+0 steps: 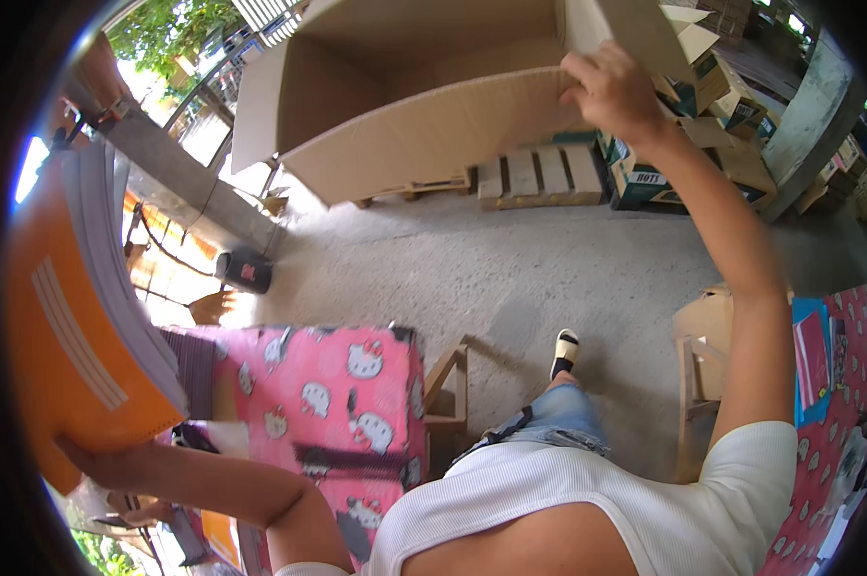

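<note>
At the left, my left hand [102,466] is closed on the lower end of a thick stack of notebooks [88,326]. The outermost one has an orange cover with white lines, and grey-white page edges show along the stack's side. My right arm reaches far forward, where my right hand [614,91] has its fingers curled over the edge of a cardboard flap. That flap [433,134] belongs to a large brown cardboard box [332,91] standing at the far side. Inside the box, bare brown walls show; its bottom is hidden behind the flap.
A table with a pink cartoon-cat cover [308,365] stands at my left. Another pink-covered table [836,384] with books is at the right. Wooden pallets [539,178] lie under and beside the box. Smaller cartons [731,163] are piled near a post [812,125]. Concrete floor [452,259] lies between.
</note>
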The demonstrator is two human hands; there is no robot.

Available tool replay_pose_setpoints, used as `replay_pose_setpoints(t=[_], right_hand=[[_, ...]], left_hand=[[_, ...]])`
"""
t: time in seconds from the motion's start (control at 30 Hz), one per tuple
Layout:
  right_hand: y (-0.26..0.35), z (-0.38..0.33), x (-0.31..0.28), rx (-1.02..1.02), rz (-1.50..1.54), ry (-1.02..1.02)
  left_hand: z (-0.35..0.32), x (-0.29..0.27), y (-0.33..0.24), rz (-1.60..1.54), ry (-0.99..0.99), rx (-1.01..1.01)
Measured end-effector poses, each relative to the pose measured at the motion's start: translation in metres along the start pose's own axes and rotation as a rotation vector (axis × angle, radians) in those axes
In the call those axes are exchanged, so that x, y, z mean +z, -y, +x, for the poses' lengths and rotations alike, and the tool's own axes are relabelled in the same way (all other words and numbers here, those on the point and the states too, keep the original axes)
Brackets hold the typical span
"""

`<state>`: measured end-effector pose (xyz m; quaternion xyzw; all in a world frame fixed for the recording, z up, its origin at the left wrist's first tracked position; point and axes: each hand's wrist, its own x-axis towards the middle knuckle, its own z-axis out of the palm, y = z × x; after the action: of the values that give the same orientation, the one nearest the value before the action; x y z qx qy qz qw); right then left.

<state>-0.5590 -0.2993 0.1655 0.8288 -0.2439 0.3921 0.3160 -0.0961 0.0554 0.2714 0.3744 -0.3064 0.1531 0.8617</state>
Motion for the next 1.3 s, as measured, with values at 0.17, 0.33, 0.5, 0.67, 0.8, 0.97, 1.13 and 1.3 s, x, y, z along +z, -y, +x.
replay_pose_setpoints(t=[0.17, 0.33, 0.5, 0.67, 0.8, 0.97, 1.13, 1.3], right_hand=[[-0.167, 0.010, 0.016, -0.116, -0.255, -0.097], [-0.304, 0.015, 0.034, 0.070, -0.358, -0.141], [-0.396, 0.016, 0.077, 0.148, -0.350, -0.192], [-0.486, 0.003, 0.148, 0.312, -0.421, -0.219], [-0.540, -0.023, 0.218, 0.464, -0.452, -0.108], [-0.604, -0.054, 0.272, 0.548, -0.614, 0.275], [-0.635, -0.098, 0.326, 0.634, -0.733, 0.881], [-0.633, -0.148, 0.356, 0.935, -0.589, 1.086]], left_hand=[[-0.070, 0.055, 0.047, 0.045, -0.160, 0.000], [-0.146, 0.135, 0.097, 0.089, -0.252, -0.046], [-0.177, 0.206, 0.139, 0.115, -0.287, -0.071], [-0.185, 0.273, 0.198, 0.123, -0.289, -0.072], [-0.183, 0.330, 0.268, 0.111, -0.273, -0.093], [-0.189, 0.427, 0.361, 0.085, -0.307, -0.227], [-0.185, 0.517, 0.430, -0.014, -0.177, -0.370], [-0.218, 0.596, 0.459, 0.083, -0.133, -0.517]])
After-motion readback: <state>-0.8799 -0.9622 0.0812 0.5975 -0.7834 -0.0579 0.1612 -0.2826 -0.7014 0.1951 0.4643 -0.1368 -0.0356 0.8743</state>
